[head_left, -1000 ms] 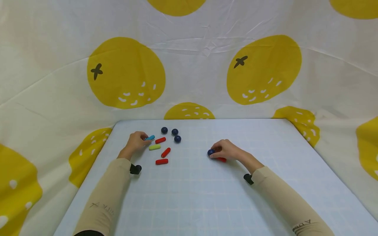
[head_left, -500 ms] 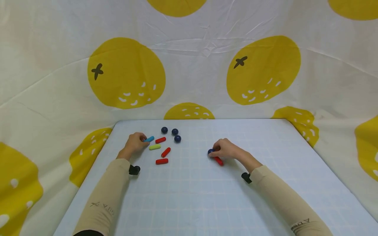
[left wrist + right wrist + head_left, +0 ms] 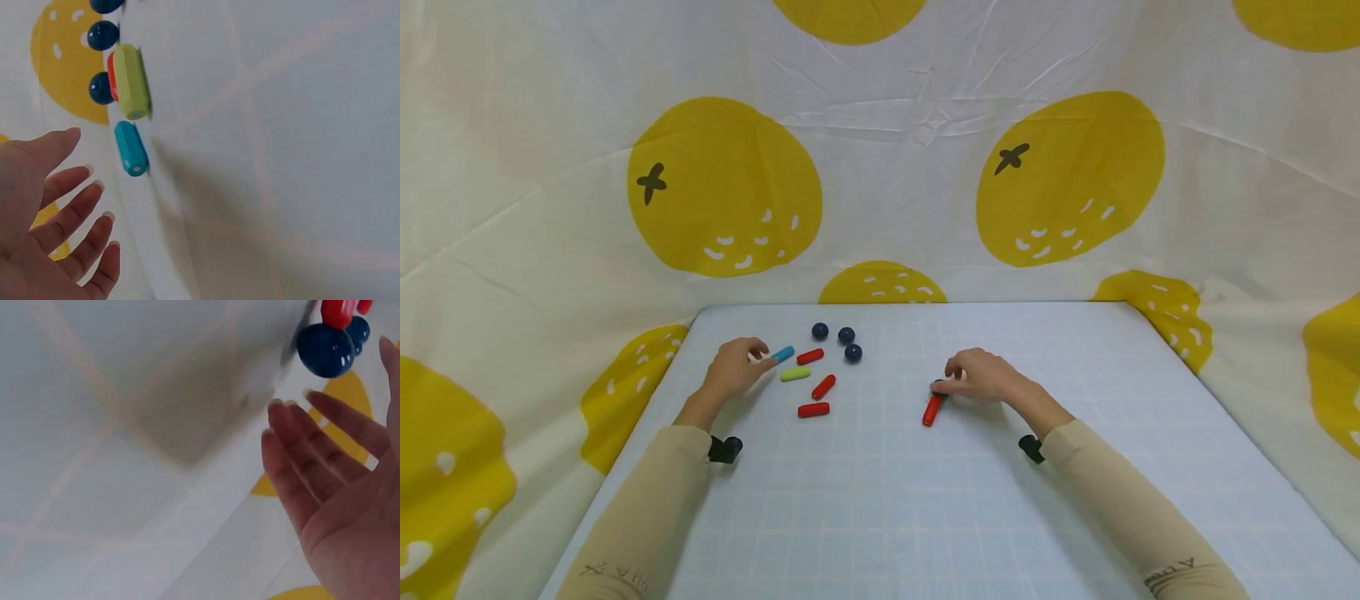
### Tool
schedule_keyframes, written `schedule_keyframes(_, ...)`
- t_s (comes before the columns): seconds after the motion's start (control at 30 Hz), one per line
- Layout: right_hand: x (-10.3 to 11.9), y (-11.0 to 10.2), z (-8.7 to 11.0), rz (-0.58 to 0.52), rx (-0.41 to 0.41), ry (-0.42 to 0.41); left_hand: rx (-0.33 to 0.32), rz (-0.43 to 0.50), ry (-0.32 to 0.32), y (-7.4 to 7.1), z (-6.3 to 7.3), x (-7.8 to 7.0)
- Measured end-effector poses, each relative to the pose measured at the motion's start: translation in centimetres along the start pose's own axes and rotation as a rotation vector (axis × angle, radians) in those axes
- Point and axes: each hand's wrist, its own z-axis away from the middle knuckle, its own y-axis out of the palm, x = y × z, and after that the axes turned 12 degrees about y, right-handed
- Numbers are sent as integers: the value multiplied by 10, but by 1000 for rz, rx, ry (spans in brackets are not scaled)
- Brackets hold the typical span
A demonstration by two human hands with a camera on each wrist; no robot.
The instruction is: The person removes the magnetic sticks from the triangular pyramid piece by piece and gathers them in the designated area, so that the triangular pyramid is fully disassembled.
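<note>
My left hand is beside a light blue ribbed stick that lies on the table. In the left wrist view its fingers are spread, with a gap between them and the blue stick. At the right, my right hand hovers by a dark blue ball, fingers relaxed and apart from it in the right wrist view. The head view shows this ball mostly hidden behind the fingers. A red stick extends from the ball toward me, its end meeting the ball.
Several other pieces lie around the left hand: a yellow-green stick, red sticks and dark blue balls. They rest on a pale checked tabletop. Behind it hangs a white cloth with yellow fruit prints.
My left hand has let go of the blue stick and drawn back slightly. The red stick by my right hand has swung round to point toward me, and the right fingers have loosened from the ball.
</note>
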Motion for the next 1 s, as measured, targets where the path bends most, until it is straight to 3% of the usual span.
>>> schedule_keyframes(0.13, -4, -6, 0, -68, 74, -112, -68, 31, 78, 3, 8, -21)
schedule_keyframes(0.23, -5, -5, -3, -90, 113, -178, -68, 84, 126, 10, 12, -44)
schedule_keyframes(0.37, -7, 2, -8, -95, 95, -236, 11, 159, 218, 26, 15, -79)
schedule_keyframes(0.5, -7, 6, -11, -101, 68, -263, 145, 209, 268, 46, 17, -110)
schedule_keyframes(0.7, -9, 7, -14, -113, 57, -231, 344, 263, 248, 78, 14, -147)
schedule_keyframes(0.8, -10, 8, -16, -129, 50, -223, 388, 296, 240, 93, 11, -160)
schedule_keyframes(1.0, -11, 9, -16, -146, 52, -217, 384, 335, 244, 118, 1, -169)
